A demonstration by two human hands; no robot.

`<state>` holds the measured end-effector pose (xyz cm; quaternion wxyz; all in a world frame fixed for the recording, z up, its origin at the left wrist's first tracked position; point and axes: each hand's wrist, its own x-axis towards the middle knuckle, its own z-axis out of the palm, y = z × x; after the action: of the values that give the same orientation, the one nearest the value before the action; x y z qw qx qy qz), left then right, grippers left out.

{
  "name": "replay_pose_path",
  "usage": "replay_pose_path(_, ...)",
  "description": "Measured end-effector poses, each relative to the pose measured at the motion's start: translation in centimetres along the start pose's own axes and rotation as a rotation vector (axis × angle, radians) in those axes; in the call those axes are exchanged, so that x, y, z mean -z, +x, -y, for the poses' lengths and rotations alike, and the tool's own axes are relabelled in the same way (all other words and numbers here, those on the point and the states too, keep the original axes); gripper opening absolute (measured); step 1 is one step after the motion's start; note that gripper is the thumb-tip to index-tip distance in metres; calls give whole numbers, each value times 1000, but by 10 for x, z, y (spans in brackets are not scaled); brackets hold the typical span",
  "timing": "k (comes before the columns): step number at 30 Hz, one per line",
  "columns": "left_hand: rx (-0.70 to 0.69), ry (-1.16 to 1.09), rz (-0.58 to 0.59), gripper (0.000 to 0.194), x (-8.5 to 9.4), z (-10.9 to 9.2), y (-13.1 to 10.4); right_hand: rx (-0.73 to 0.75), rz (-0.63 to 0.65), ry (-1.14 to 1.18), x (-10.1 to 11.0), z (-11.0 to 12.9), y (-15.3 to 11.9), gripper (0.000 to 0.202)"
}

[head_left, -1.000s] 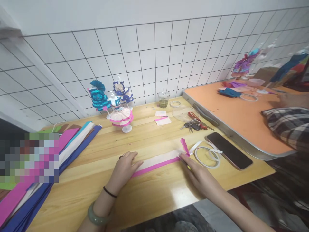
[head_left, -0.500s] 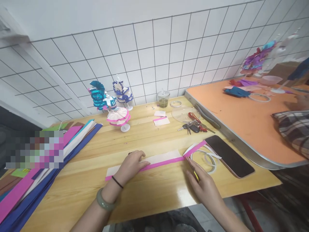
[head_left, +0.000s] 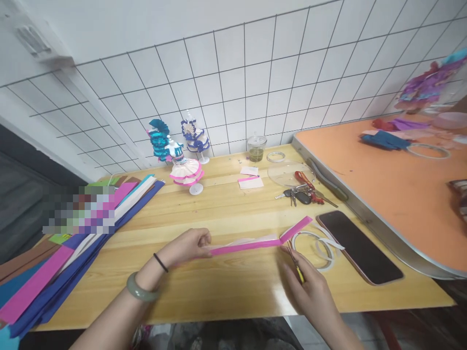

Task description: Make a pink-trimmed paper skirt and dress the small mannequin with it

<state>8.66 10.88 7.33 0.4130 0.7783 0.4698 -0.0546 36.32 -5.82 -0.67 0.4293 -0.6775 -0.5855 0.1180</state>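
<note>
Strip (head_left: 244, 246) is left of the phone (head_left: 361, 248), white with a pink edge, looks like crepe or thin paper. Long leg runs from my left hand (head_left: 191, 242) to a kink; short pink leg angles up from there, tip near the phone's upper left corner.

Left hand: narrow pinch, thumb against fingers on the strip's left part. Can't tell how much sits behind the hand. Right hand (head_left: 314, 284): closed around slim snips (head_left: 299, 273), yellow on the handle, points up toward the kink. Its fingertips are at the kink; can't tell if they grip the paper or just touch it. Can't tell if the blades are fully shut.

Handling, my read: next to no weight, soft, limp across its width, maybe a bit stiffer along the pink edge. Not slippery. Creases and tears easily, might stretch if pulled hard. Best hold is a light flat pinch on the pink edge, one near each end, mild tension only. Kink is the weak spot: support it from below, no tugging across it. Keep the snip points off it, they could snag.

Tape rings (head_left: 328, 265) are just left of the phone, close to the short leg; if the tape is sticky it could catch the paper. Keys (head_left: 302, 196) are beyond the phone's upper left corner, apart from the strip.
</note>
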Motion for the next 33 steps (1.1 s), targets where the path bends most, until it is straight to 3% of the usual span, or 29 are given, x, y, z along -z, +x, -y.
replay_pose_path(9,-8,69,140,18,8,-10,4,-29,0,56,4,7,1,28)
replay_pose_path(15,60,161,56,18,11,-11,-7,-26,30,95,4,6,-1,23)
replay_pose_path(20,214,142,19,13,13,10,-30,-17,36,116,4,6,-1,21)
replay_pose_path(26,234,28,150,15,19,36,-42,-25,41,125,7,7,0,22)
replay_pose_path(33,150,-165,334,28,33,19,-48,-5,18,120,6,7,1,24)
